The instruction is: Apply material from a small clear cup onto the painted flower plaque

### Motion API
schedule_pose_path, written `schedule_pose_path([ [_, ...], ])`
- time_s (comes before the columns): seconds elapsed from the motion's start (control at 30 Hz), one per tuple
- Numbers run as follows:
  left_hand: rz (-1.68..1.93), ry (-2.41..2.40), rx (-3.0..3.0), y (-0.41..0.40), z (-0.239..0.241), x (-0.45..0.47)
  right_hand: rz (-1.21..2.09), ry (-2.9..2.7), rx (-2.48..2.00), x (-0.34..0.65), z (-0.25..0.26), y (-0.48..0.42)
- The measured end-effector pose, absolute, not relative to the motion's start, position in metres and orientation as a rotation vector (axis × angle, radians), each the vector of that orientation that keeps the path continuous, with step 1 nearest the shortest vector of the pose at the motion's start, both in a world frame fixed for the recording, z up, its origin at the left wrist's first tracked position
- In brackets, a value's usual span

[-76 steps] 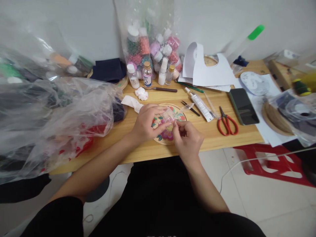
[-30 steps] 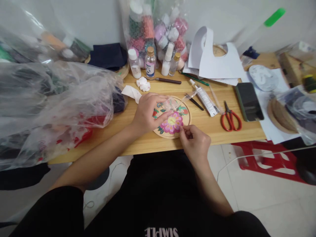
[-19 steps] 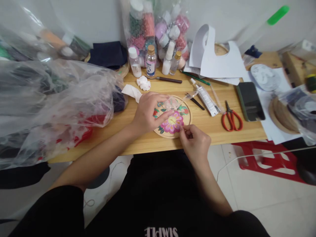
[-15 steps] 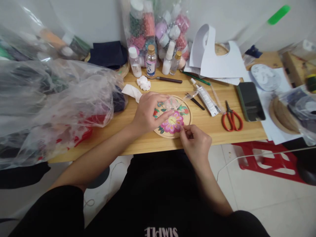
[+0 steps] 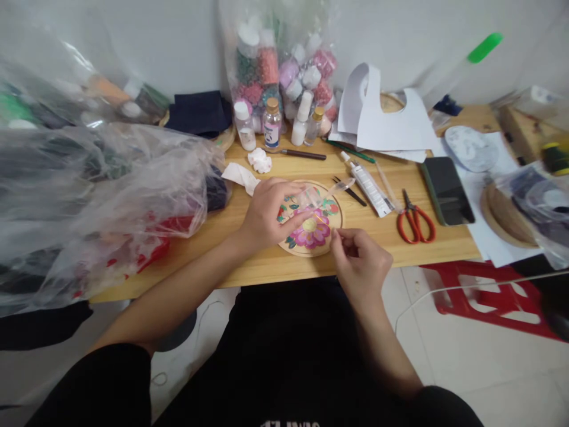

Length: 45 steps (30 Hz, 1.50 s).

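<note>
Right fingers (image 5: 340, 244) shifted outward toward floral disc (image 5: 311, 231) rim; left fingers (image 5: 294, 223) over it.

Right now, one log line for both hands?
left hand: holding clear plastic piece over flower-patterned round board | right hand: pinched near board's edge, contents unclear | black tweezers: beside board

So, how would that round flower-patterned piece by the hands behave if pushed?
The round flower-patterned piece would probably slide rather than roll, since it lies flat on the table. Its even, round rim suggests it's fairly stiff. Being broad and low, it seems unlikely to tip.
</note>
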<state>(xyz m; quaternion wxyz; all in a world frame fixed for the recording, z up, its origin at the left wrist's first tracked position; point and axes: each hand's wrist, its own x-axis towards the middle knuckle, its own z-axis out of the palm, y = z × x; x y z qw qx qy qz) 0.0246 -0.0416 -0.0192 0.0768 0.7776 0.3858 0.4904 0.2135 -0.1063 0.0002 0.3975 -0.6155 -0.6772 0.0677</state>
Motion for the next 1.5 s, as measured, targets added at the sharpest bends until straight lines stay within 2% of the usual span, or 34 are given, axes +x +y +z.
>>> schedule_pose_path([
  [0.57, 1.563, 1.037, 2.346, -0.045, -0.018, 0.029, -0.039, -1.711, -1.461, 0.189, 0.0, -0.088],
  [1.1, 1.577, 1.057, 2.327, -0.043, -0.023, 0.028, 0.159, -1.775, -1.512, 0.192, 0.001, -0.09],
  [1.5, 1.587, 1.036, 2.358, -0.042, -0.02, 0.028, 0.18, -1.775, -1.431, 0.193, 0.003, -0.092],
])
